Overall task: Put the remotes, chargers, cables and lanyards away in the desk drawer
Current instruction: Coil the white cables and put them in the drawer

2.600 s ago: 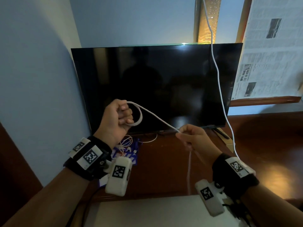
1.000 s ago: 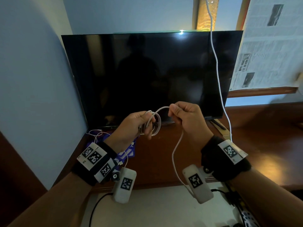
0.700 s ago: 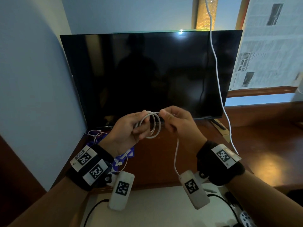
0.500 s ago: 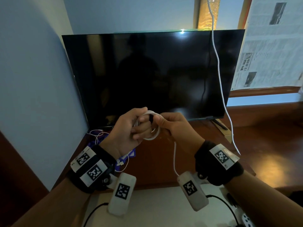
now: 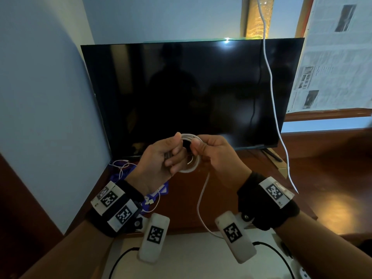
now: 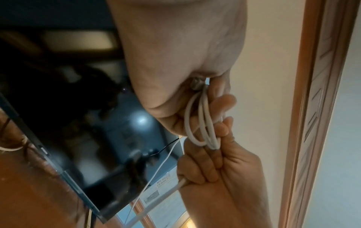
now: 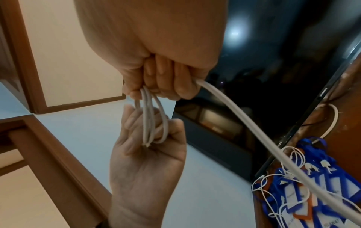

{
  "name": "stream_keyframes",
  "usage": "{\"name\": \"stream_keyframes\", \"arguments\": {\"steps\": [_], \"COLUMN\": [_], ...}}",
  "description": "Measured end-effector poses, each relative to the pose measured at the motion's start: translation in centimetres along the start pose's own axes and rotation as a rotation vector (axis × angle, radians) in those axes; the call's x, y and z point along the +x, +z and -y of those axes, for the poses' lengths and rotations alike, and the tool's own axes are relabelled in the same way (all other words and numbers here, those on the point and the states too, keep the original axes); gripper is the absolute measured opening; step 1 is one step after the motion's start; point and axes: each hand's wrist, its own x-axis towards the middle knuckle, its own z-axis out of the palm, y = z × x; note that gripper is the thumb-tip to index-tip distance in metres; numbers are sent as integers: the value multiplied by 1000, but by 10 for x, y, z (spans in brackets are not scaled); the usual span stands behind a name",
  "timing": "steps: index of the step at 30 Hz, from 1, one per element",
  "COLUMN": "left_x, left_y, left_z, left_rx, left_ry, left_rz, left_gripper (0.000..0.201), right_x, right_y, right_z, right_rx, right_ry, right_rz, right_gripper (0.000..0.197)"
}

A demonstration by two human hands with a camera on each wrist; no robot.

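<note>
A coiled white cable is gripped by the left hand and apparently pinched by the right hand.

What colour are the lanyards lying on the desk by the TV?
Blue lanyards, one badge holder orange-edged; clearest in the right wrist view.

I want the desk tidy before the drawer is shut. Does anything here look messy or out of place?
Yes. A tangle of thin white cables lies over blue lanyards heaped by the TV. The white cable gripped by the left hand and right hand is only part coiled; its tail dangles.
</note>
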Motion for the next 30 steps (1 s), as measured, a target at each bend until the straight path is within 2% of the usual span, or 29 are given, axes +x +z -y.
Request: {"name": "stream_keyframes", "arguments": {"steps": [4, 9, 14, 18, 22, 26, 30], "left_x": [-1, -2, -6, -9, -13, -13, -14], "left_y": [6, 5, -13, -27, -32, -42, -46], "left_z": [-3, 4, 1, 2, 10, 13, 13], "left_rx": [-162, -209, -43, 95, 90, 161, 289], "left_ry": [-55, -56, -92, -66, -27, -114, -205], "left_rz": [58, 17, -12, -187, -321, -369, -361], "left_gripper": [44, 43, 40, 35, 35, 37, 32], "right_x": [0, 2, 4, 0, 0, 4, 4], "right_y": [-1, 2, -12, -29, -28, -29, -37], "right_z": [-8, -17, -23, -29, -22, -19, -19], "right_rx": [-36, -104, -105, -67, -134, -326, -378], "right_ry": [-3, -34, -18, 119, 99, 69, 87], "right_rz": [-14, -73, -153, -163, -105, -111, -126], "right_gripper": [31, 25, 11, 8, 7, 8, 6]}}
